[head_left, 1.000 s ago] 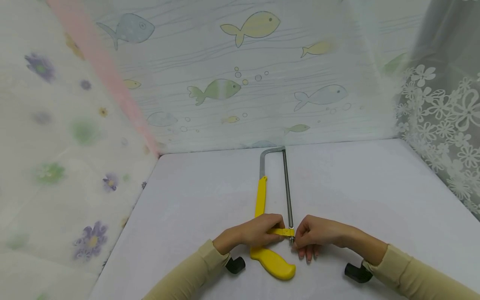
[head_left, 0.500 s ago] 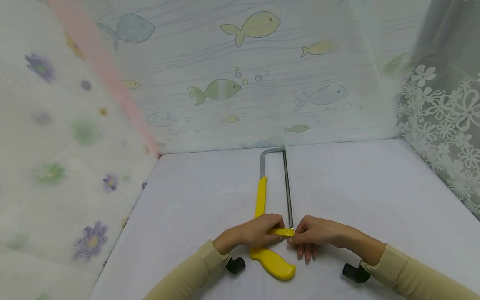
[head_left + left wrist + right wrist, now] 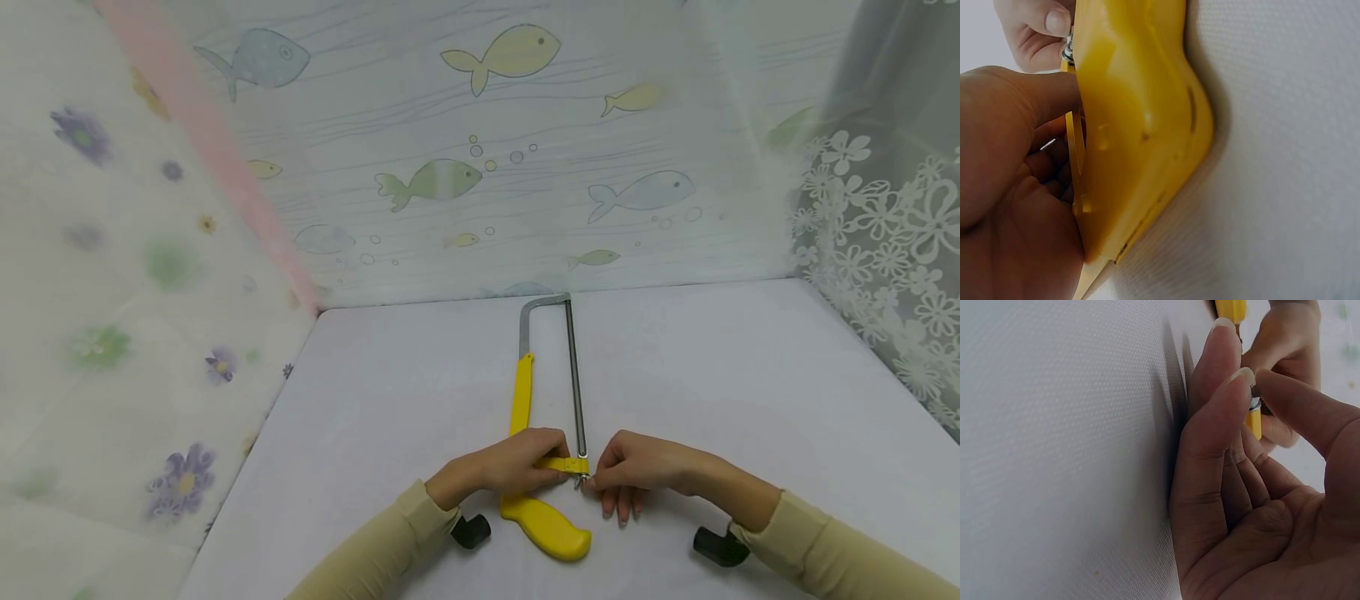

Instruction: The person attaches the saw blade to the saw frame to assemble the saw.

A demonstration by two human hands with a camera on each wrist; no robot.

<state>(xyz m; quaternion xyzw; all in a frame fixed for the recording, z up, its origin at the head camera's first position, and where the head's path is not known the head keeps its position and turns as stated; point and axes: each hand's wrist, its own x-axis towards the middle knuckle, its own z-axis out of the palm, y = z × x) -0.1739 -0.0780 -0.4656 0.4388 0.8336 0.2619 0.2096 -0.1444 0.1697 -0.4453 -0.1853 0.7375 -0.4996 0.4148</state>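
Note:
A hacksaw (image 3: 522,396) with a yellow handle (image 3: 551,529) lies on the white table, its grey frame end pointing away. Its blade (image 3: 575,375) runs along the right side. My left hand (image 3: 517,462) grips the yellow front bracket (image 3: 558,463), thumb and fingers curled round it, as the left wrist view also shows. At the bracket's near end sits a small metal wing nut (image 3: 581,482). My right hand (image 3: 648,467) pinches it at its side between thumb and index finger. In the right wrist view those fingertips (image 3: 1232,394) mostly cover the metal.
The white table (image 3: 405,375) meets a fish-print curtain (image 3: 420,108) at the back, close to the saw's far end. Flowered sheeting (image 3: 142,333) borders the left, white lace (image 3: 870,233) the right. Black camera mounts (image 3: 471,531) hang at both wrists.
Half a second ago my right fingertips reached further left and covered the wing nut. They have shifted back slightly right, leaving it visible. My left hand and the hacksaw have stayed in place.

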